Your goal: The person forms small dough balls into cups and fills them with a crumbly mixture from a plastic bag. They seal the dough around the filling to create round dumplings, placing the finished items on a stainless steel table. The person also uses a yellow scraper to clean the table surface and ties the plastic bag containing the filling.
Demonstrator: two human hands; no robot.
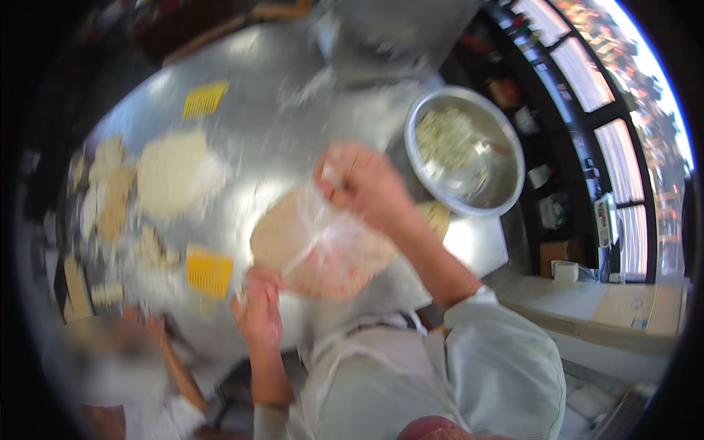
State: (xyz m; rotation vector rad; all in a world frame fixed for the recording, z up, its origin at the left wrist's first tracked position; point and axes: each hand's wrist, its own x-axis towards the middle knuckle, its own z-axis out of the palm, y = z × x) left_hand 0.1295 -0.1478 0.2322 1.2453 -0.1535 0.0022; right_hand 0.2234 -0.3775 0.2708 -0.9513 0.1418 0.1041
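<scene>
A clear plastic bag (324, 234) is stretched between my two hands, over a broad tan sheet that looks like dough (275, 234). My right hand (363, 184) is raised above the far side and grips the bag's upper part. Lower and to the left, my left hand (261, 302) pinches another edge of it, near the sheet's near-left border. Pinkish-red patches show at the bag's lower part; blur hides whether they are print or food. Beside my right hand stands a steel bowl (495, 187) with pale green shredded food (448, 135) in it.
On the steel table (258, 126) lie a floury dough slab (173, 173), dough pieces (157, 247) and two yellow slotted scrapers (206, 99), (209, 272). A co-worker's hands (146, 322) are at the near-left edge. Cardboard (632, 305) lies on a surface at right.
</scene>
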